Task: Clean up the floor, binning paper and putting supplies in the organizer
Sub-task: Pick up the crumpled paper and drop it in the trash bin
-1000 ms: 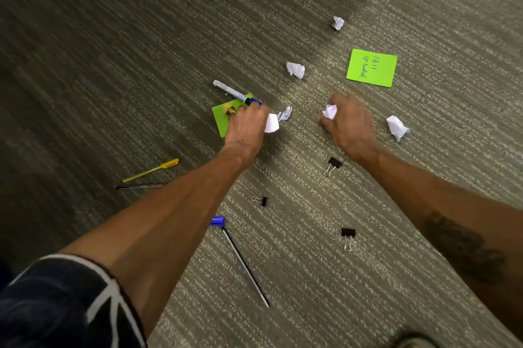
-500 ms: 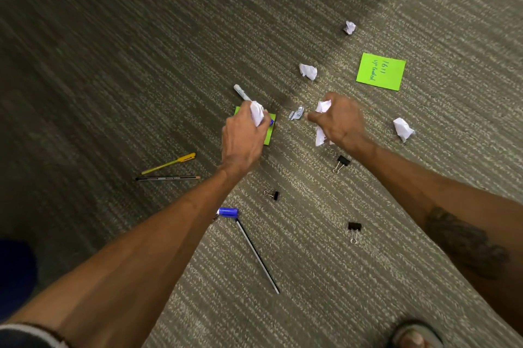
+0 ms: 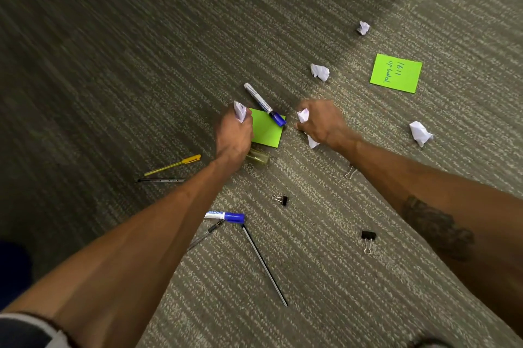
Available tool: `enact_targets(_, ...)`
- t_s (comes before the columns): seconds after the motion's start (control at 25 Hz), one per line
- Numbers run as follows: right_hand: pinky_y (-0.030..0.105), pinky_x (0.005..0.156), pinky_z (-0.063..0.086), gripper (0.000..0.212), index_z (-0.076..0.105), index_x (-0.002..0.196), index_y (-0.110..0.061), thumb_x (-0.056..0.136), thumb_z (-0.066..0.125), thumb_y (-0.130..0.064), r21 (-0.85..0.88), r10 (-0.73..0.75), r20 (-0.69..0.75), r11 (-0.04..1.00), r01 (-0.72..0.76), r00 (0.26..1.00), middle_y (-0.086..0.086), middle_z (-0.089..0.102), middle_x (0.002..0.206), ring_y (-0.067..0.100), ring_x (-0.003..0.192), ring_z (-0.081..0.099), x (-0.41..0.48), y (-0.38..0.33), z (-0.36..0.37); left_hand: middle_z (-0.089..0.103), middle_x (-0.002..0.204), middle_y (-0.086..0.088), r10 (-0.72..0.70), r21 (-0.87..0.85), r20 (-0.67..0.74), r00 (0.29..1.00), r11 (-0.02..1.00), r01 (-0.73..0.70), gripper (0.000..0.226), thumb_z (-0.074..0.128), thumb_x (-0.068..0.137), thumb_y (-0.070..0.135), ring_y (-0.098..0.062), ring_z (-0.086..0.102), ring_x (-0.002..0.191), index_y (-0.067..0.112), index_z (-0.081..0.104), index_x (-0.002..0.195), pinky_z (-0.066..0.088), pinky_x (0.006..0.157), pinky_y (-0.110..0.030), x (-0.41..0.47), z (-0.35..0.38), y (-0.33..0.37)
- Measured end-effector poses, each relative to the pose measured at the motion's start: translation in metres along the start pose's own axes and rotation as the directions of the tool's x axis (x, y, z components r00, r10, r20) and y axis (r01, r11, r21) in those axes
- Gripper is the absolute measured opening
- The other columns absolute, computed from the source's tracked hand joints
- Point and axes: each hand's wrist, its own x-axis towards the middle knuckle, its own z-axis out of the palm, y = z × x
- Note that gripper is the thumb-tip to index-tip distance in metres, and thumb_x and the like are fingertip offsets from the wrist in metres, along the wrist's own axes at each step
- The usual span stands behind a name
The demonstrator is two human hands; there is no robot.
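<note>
At the far left a yellow pen and a black pen are lying side by side on the floor. The left hand is clenching a paper wad above a plain green note, whose corner a blue marker is overlapping. Nearer the person, a second marker, a thin black pen and a small binder clip are waiting. The right hand is gripping another wad, with paper poking out of both ends of the fist. Farther right, three loose wads, two more clips and a written green note are lying well apart. No bin or organizer is showing, so the cleanup is looking barely begun: two wads are in hand, and all the supplies are left.
</note>
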Motion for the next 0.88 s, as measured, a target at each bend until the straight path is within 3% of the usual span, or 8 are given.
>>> enact_targets(0.12,0.025,0.053,0.042,0.022,0.065,0.098,-0.003,0.082,0.074,-0.016,0.110,0.127,0.011,0.986,-0.127,0.992,0.019,0.071,0.097,0.026,0.072,0.060,-0.013,0.009,-0.012,0.072,0.091,-0.017,0.026,0.064,0.049,0.998,0.998,-0.029,0.025,0.053,0.098,0.029,-0.032,0.069,0.083,0.007,0.063,0.101,0.055,0.076,-0.040,-0.019,0.001,-0.008)
enact_targets(0.24,0.011,0.038,0.035,0.031,0.065,0.108,-0.003,0.081,0.076,-0.015,0.369,0.241,-0.041,0.906,-0.210,0.970,0.011,0.069,0.087,0.015,0.059,0.057,-0.044,0.033,-0.036,0.072,0.098,-0.013,0.060,0.111,0.093,0.994,0.991,-0.070,0.021,0.056,0.098,0.025,-0.028,0.070,0.083,0.008,0.062,0.108,0.056,0.076,-0.037,-0.036,0.003,-0.002)
enact_targets(0.4,0.023,0.049,0.039,0.023,0.066,0.099,-0.002,0.079,0.073,-0.011,0.515,0.433,-0.156,0.802,-0.301,0.888,0.011,0.067,0.084,0.022,0.070,0.059,-0.087,0.088,-0.082,0.069,0.110,-0.015,0.143,0.242,0.146,0.979,0.954,-0.176,0.019,0.058,0.096,0.017,-0.034,0.064,0.098,0.007,0.057,0.112,0.050,0.084,-0.039,-0.049,0.015,0.027)
enact_targets(0.48,0.026,0.055,0.040,0.023,0.067,0.098,0.002,0.079,0.071,-0.009,0.532,0.497,-0.189,0.777,-0.337,0.847,0.014,0.068,0.087,0.023,0.075,0.060,-0.099,0.117,-0.097,0.067,0.107,-0.015,0.249,0.301,0.183,0.951,0.907,-0.295,0.015,0.057,0.096,0.016,-0.037,0.062,0.100,0.008,0.055,0.108,0.043,0.077,-0.038,-0.050,0.026,0.045)
enact_targets(0.6,0.026,0.072,0.039,0.031,0.071,0.112,-0.005,0.081,0.075,-0.008,0.473,0.488,-0.226,0.811,-0.343,0.843,0.017,0.069,0.104,0.029,0.093,0.064,-0.100,0.144,-0.102,0.069,0.103,-0.015,0.376,0.377,0.211,0.903,0.821,-0.429,0.025,0.063,0.093,0.029,-0.038,0.062,0.097,0.012,0.053,0.108,0.037,0.070,-0.035,-0.036,0.046,0.075)
enact_targets(0.72,0.031,0.088,0.045,0.037,0.069,0.117,-0.005,0.081,0.077,-0.009,0.395,0.451,-0.241,0.854,-0.338,0.859,0.023,0.063,0.115,0.036,0.106,0.061,-0.087,0.156,-0.082,0.070,0.104,-0.018,0.380,0.372,0.241,0.893,0.814,-0.447,0.039,0.070,0.088,0.036,-0.040,0.063,0.097,0.015,0.049,0.114,0.037,0.070,-0.033,-0.004,0.075,0.105)
enact_targets(0.88,0.037,0.082,0.046,0.038,0.066,0.114,-0.007,0.081,0.080,-0.019,0.319,0.479,-0.312,0.866,-0.385,0.820,0.022,0.056,0.113,0.036,0.099,0.058,-0.076,0.160,-0.044,0.065,0.117,-0.023,0.303,0.341,0.239,0.922,0.863,-0.372,0.063,0.072,0.085,0.042,-0.039,0.062,0.108,0.008,0.041,0.129,0.043,0.077,-0.036,0.043,0.123,0.130)
